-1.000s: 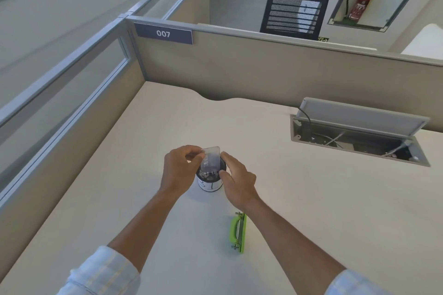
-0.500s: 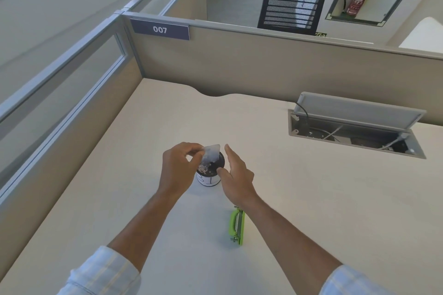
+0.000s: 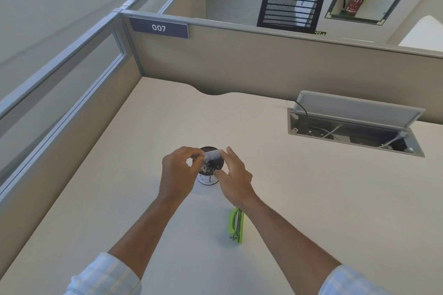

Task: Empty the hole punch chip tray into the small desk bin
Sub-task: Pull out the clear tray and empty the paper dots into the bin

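Note:
A small round desk bin (image 3: 208, 179), white outside and dark inside, stands mid-desk with paper chips lying in it. Above its mouth I hold the clear plastic chip tray (image 3: 212, 154), tipped nearly flat on edge. My left hand (image 3: 178, 172) pinches the tray's left end between thumb and fingers. My right hand (image 3: 233, 175) sits at the tray's right end, fingers extended against it and thumb near the bin's rim. The green hole punch (image 3: 236, 225) lies on the desk just below my right wrist, partly hidden by my forearm.
The beige desk (image 3: 311, 199) is bounded by cubicle partitions at the back and left. An open cable hatch (image 3: 354, 127) with wires sits in the desk at the right rear. A black mesh chair stands beyond the back partition.
The tray has turned from upright to almost flat over the bin's mouth. My right hand has come back against the tray's right end. The bin and punch have stayed put.

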`<state>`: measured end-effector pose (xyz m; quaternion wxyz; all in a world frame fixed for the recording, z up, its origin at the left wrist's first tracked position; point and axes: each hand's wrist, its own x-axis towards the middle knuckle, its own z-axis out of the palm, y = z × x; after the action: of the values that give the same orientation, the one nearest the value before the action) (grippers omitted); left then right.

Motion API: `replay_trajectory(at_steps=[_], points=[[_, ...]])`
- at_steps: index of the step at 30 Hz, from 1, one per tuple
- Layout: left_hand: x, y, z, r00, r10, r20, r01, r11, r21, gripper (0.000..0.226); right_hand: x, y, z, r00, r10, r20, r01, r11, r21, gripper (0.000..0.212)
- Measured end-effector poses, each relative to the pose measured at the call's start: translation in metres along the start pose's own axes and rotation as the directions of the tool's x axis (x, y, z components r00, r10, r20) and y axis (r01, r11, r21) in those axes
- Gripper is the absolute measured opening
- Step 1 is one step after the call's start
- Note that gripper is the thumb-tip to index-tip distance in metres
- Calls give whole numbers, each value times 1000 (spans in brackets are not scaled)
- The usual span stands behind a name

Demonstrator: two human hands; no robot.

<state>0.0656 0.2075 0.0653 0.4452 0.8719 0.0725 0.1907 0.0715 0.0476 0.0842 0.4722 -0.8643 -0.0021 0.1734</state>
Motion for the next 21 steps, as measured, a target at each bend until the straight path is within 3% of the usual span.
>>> replay_trajectory(at_steps=[4, 8, 12, 16, 19, 21], points=[[-4, -1, 0, 1000, 12, -5, -12, 1000, 3, 9, -2, 0, 0, 1000, 30, -8, -29, 999, 34, 79], [-7, -2, 1, 1000, 18, -17, -17, 1000, 8, 10, 0, 4, 2, 1000, -5, 16, 5, 1000, -15, 68], [-12, -3, 1, 999, 35, -26, -35, 999, 12, 13, -1, 4, 4, 1000, 21, -20, -21, 1000, 19, 88], [-14, -4, 0, 997, 70, -28, -68, 997, 44, 13, -3, 1, 5, 1000, -8, 2, 8, 1000, -11, 70], [-16, -3, 0, 996, 77, -44, -75, 996, 53, 12, -2, 3, 7, 1000, 20, -19, -20, 999, 31, 92], [-17, -2, 0, 996, 72, -55, -69, 997, 44, 12, -2, 4, 7, 1000, 7, 3, -7, 1000, -3, 90]])
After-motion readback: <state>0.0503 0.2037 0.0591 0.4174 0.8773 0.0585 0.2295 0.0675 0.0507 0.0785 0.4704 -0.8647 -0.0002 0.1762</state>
